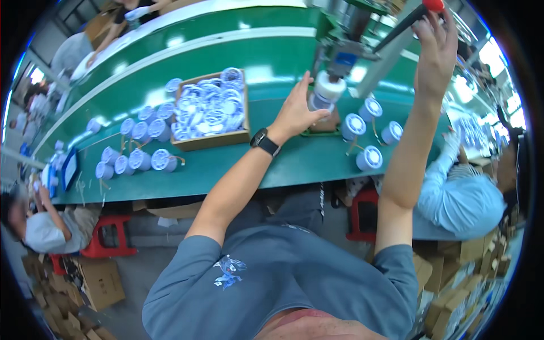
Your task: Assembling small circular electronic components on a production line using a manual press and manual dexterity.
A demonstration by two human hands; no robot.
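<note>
My left hand (296, 109) curves its fingers and thumb round a pale cylindrical part (321, 102) standing under a hand press (344, 54). The press's white round head (330, 86) sits right on top of that part. Up at the right, my right hand (437, 50) is closed round the press lever (401, 29), close to its red ball knob (434, 5). Just right of the press stand several pale-blue cylindrical parts (354, 126) with round ribbed tops and tan wire leads.
Left of the press, a cardboard box (212, 143) is full of round pale-blue discs. Several more cylinders (140, 160) with leads stand in rows beyond it on the green bench (221, 170). Co-workers sit left (54, 224) and right (462, 198); a red stool (362, 215) stands below.
</note>
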